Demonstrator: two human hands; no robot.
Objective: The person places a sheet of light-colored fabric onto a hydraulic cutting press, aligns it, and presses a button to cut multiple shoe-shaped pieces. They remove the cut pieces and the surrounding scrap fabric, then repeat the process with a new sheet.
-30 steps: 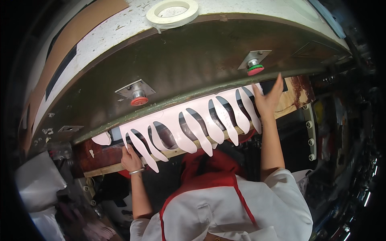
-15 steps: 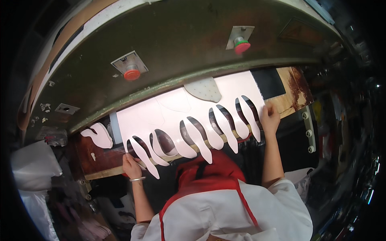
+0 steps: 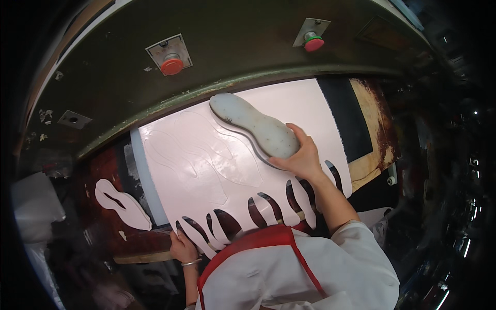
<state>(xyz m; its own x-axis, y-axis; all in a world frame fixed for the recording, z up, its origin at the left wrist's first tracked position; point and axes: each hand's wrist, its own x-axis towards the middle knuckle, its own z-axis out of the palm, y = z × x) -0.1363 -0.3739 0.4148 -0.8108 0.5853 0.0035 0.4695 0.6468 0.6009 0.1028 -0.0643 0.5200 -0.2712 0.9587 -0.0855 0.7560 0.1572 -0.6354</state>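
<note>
A pale pink sheet (image 3: 201,150) lies across the work surface, with curved openings along its near edge and sole-shaped outlines marked on it. On top of it rests a sole-shaped cutting die (image 3: 253,121) with a speckled grey-green top. My right hand (image 3: 302,155) grips the near right end of this die, thumb on the near side and fingers round the far side. At the sheet's near left corner, my left hand (image 3: 183,247) pinches the edge. A small stack of cut pink sole pieces (image 3: 121,204) lies left of the sheet.
A dark green machine beam (image 3: 232,46) spans the far side. It carries a red push button (image 3: 171,65) on the left and a red-and-green one (image 3: 313,42) on the right. A black strip (image 3: 346,116) and worn board (image 3: 374,139) lie right of the sheet.
My right hand has let go of the sheet's right edge and taken hold of the die. The die and the sheet now show farther out from the beam, closer to me.
</note>
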